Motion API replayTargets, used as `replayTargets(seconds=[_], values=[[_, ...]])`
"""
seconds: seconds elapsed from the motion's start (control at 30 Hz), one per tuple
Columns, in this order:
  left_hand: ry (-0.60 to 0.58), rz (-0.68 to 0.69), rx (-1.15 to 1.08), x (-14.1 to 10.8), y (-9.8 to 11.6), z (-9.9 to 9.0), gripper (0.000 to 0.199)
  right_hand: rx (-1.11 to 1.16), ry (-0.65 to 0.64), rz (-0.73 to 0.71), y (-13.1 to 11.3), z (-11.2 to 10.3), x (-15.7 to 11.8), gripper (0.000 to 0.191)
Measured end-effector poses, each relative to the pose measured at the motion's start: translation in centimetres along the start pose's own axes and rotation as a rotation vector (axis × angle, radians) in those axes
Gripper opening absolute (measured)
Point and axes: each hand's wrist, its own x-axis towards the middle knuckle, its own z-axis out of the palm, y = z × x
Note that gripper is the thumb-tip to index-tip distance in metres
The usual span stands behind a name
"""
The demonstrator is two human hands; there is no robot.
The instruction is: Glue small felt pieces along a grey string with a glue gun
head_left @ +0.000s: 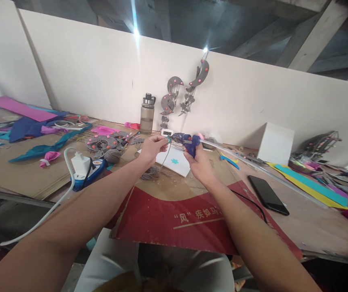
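Glue gun of blue plastic point(186, 140) is hovering over the cardboard-covered bench point(304, 227), right hand point(202, 164) gripping its handle, left hand point(153, 151) pinching a small teal piece point(168, 139) beside the nozzle, grey yarn point(166, 155) dangling below, white card point(182, 170) lying underneath, black phone point(267, 194) resting farther right.

Workbench point(326, 231) | red-and-tan cardboard point(204, 239), black phone point(267, 194), bottle point(147, 118), blue power strip point(81, 182), grey yarn point(150, 173)

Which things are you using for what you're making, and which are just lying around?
Probably in the job:
glue gun, in the right hand
grey yarn, running up to the left hand

Probably just lying about:
bottle
phone
purple strip
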Motion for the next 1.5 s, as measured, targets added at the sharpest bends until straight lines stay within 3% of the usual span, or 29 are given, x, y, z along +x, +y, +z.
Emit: replayTargets(seconds=[1.5], values=[[0.002, 0.018, 0.003, 0.02, 0.15, -0.03, 0.017, 0.028, 0.003, 0.001, -0.16, 0.08, -0.08, 0.042]])
